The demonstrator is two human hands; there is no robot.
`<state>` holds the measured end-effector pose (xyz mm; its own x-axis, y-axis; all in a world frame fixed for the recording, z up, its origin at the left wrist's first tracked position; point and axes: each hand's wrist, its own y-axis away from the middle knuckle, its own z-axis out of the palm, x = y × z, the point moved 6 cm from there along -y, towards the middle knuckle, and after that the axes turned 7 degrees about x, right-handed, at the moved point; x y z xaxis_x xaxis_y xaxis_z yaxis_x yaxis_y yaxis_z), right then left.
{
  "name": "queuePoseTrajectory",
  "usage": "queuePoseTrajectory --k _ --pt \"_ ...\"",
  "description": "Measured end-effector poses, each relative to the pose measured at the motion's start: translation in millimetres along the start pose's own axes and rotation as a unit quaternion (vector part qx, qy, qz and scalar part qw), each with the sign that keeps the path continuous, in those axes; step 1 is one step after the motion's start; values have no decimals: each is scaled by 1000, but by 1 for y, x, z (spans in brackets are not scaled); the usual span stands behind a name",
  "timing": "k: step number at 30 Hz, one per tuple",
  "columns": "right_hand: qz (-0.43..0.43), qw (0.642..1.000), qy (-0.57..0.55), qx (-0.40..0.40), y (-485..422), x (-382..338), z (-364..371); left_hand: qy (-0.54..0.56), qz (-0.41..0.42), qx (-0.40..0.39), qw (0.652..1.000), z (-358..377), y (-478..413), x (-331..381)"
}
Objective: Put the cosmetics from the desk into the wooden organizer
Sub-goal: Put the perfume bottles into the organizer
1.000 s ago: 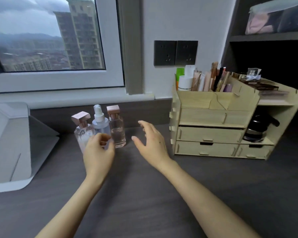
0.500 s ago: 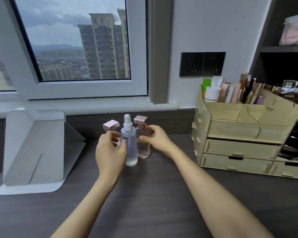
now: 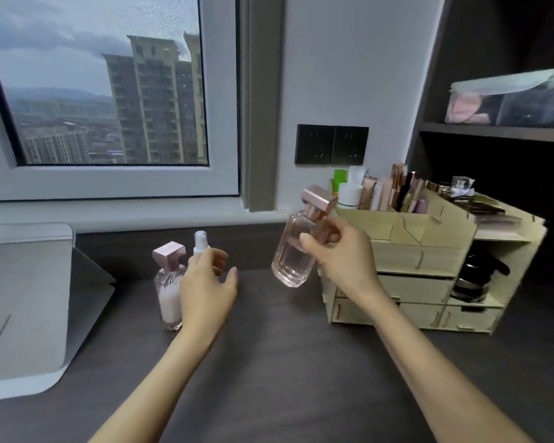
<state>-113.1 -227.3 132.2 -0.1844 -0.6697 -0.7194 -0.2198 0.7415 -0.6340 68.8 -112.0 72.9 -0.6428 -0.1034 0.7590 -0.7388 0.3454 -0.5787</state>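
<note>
One clear square glass perfume bottle with a rose-gold cap (image 3: 293,251) is pinched aloft, tilted, in the right hand (image 3: 339,254), beside the pale wooden organizer (image 3: 429,251); next, set it in a top compartment; left hand (image 3: 205,282) hovers spread by two bottles

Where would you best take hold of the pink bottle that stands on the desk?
Probably round the flat-sided body of the pink bottle, coming from the front or its left side. It stands upright, its square cap is narrower and may pull off, and the spray bottle and the left hand crowd its right side.
</note>
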Motion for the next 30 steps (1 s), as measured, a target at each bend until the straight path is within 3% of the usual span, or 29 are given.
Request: queuePoseTrajectory --k 7,13,30 --pt "-54 993 60 84 -78 -8 -100 57 53 -58 995 34 1 44" --pt "19 992 121 -7 -115 48 -80 58 75 -95 991 53 -2 58" --pt "97 984 2 -148 -124 91 -38 34 96 -183 978 93 0 56"
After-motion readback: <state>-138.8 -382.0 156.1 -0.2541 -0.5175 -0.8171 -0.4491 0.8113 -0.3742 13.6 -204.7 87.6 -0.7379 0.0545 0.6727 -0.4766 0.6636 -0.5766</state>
